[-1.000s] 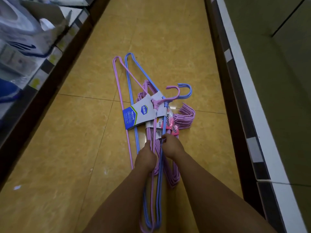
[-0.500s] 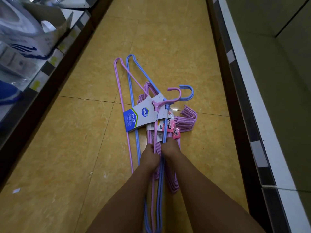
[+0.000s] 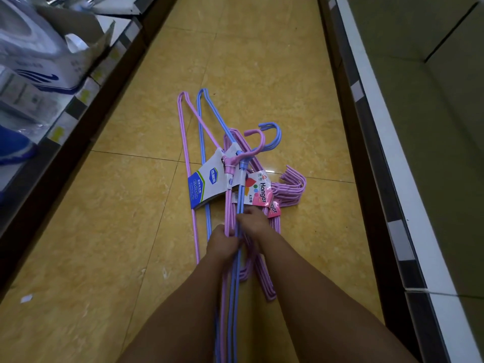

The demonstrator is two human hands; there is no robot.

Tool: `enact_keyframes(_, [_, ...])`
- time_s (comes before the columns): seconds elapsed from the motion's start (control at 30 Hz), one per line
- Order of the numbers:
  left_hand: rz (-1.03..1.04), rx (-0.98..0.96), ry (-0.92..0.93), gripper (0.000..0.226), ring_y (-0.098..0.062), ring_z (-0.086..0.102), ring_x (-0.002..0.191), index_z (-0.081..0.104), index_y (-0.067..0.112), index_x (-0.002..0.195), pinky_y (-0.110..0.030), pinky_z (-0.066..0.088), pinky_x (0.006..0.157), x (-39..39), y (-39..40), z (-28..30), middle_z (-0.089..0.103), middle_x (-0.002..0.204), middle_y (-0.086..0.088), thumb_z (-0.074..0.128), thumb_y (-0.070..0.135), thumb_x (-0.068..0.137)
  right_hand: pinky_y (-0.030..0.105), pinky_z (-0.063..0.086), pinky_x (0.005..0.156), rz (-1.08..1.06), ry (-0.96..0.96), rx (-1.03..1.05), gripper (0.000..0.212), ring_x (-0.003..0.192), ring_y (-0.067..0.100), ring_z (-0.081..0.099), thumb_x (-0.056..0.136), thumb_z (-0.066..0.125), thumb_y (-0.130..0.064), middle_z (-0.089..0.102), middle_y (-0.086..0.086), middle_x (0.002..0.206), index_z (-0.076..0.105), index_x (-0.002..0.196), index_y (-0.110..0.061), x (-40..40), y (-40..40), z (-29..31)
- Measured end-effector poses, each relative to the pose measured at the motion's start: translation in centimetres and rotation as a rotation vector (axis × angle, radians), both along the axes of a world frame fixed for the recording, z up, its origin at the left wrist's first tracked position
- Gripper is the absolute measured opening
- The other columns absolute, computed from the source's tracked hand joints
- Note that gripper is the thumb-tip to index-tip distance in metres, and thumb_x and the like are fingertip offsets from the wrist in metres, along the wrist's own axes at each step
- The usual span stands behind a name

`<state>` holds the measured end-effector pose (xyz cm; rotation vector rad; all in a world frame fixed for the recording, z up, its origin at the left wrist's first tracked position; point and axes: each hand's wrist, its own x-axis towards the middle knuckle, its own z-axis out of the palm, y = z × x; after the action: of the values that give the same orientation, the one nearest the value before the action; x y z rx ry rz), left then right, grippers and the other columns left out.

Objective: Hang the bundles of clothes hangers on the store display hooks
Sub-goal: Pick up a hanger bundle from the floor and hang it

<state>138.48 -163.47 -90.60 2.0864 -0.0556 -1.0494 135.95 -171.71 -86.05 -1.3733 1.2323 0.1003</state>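
Pink and blue hanger bundles (image 3: 235, 184) lie mid-frame on floor (image 3: 104, 244); left hand (image 3: 221, 244) and right hand (image 3: 255, 225) grip their rods; none hung yet.

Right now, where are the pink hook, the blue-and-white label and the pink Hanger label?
pink hook (image 3: 258, 138): head view, top of its curve.
blue-and-white label (image 3: 205, 183): head view, card's middle.
pink Hanger label (image 3: 259, 189): head view, printed face.

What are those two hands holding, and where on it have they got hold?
Both hands grip hanger bundles by their long straight wires: the left hand round the pink wires, the right hand beside it at the blue wires, just below the paper labels.
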Motion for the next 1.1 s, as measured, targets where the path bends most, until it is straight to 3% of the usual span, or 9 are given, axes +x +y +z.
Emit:
enact_keyframes(0.07, [-0.041,-0.028,-0.03,0.022,-0.035,0.063,0.094,0.061,0.008,0.091,-0.038,0.052,0.076,0.0,0.3,2.3,0.067,0.096,-0.018,0.064,0.01,0.07,0.03,0.044,0.074,-0.028,-0.034,0.002,0.029,0.089,0.023,0.054,0.09,0.058,-0.011,0.057,0.016,0.101,0.052,0.117,-0.001,1.1,0.6,0.2])
enact_keyframes(0.17, [-0.137,-0.086,-0.092,0.033,-0.028,0.061,0.101,0.06,0.012,0.112,-0.028,0.043,0.074,-0.2,0.7,4.9,0.065,0.104,-0.009,0.053,0.024,0.082,0.031,0.05,0.06,-0.171,-0.033,0.061,0.037,0.079,0.026,0.057,0.081,0.067,-0.005,0.055,0.019,0.091,0.051,0.112,0.007,2.5,1.3,0.5])
enact_keyframes(0.27, [-0.276,-0.046,-0.174,0.047,-0.031,0.062,0.097,0.066,0.014,0.102,-0.034,0.047,0.077,0.7,1.6,5.9,0.068,0.103,-0.015,0.044,0.029,0.064,0.021,0.04,0.041,-0.204,-0.048,0.129,0.015,0.055,0.022,0.047,0.078,0.058,0.012,0.047,0.017,0.07,0.051,0.087,0.002,3.3,1.6,1.5])
enact_keyframes(0.37, [-0.332,0.071,-0.256,0.026,-0.032,0.062,0.095,0.069,0.014,0.092,-0.036,0.05,0.076,2.1,3.0,6.9,0.069,0.099,-0.013,0.051,0.013,0.074,0.024,0.034,0.046,-0.159,-0.113,0.112,0.023,0.054,0.02,0.04,0.077,0.048,0.013,0.041,0.012,0.065,0.048,0.086,-0.008,3.9,2.5,2.6])
enact_keyframes(0.47, [-0.126,0.104,-0.367,0.023,-0.028,0.063,0.094,0.07,0.019,0.088,-0.032,0.049,0.075,2.5,4.0,9.4,0.071,0.098,-0.006,0.05,0.009,0.081,0.027,0.033,0.05,-0.088,-0.082,-0.012,0.03,0.062,0.023,0.045,0.077,0.048,0.006,0.043,0.006,0.064,0.041,0.069,-0.021,4.4,4.2,4.5])
enact_keyframes(0.7, [0.122,0.156,-0.405,0.037,-0.024,0.061,0.102,0.066,0.017,0.107,-0.034,0.051,0.079,2.0,6.7,22.5,0.067,0.111,-0.005,0.046,-0.001,0.082,0.027,0.033,0.057,0.013,-0.021,0.008,0.026,0.071,0.022,0.046,0.085,0.047,0.004,0.049,0.012,0.083,0.051,0.107,-0.011,2.5,6.8,16.3])
enact_keyframes(0.93, [0.109,0.216,-0.422,0.057,-0.024,0.054,0.114,0.049,0.02,0.131,-0.037,0.052,0.074,2.3,8.6,37.0,0.049,0.132,-0.005,0.048,-0.004,0.079,0.025,0.027,0.048,0.106,0.045,-0.05,0.016,0.057,0.018,0.04,0.082,0.054,-0.004,0.044,0.003,0.066,0.048,0.074,-0.016,-0.3,8.0,31.2])
enact_keyframes(1.0, [0.071,0.23,-0.424,0.063,-0.025,0.05,0.117,0.041,0.019,0.138,-0.038,0.051,0.076,2.3,9.0,40.9,0.041,0.139,-0.005,0.049,-0.004,0.08,0.025,0.033,0.055,0.112,0.057,-0.149,0.003,0.063,0.023,0.048,0.082,0.059,-0.015,0.05,0.003,0.068,0.057,0.082,-0.016,-1.1,8.3,35.6])
enact_keyframes(1.1, [0.035,0.257,-0.412,0.075,-0.025,0.033,0.135,0.021,0.015,0.149,-0.039,0.043,0.096,2.3,9.7,46.7,0.023,0.154,-0.005,0.052,-0.002,0.083,0.027,0.038,0.065,0.124,0.154,-0.311,0.023,0.081,0.029,0.059,0.084,0.058,-0.037,0.064,0.006,0.085,0.064,0.096,-0.019,-2.2,8.1,42.6])
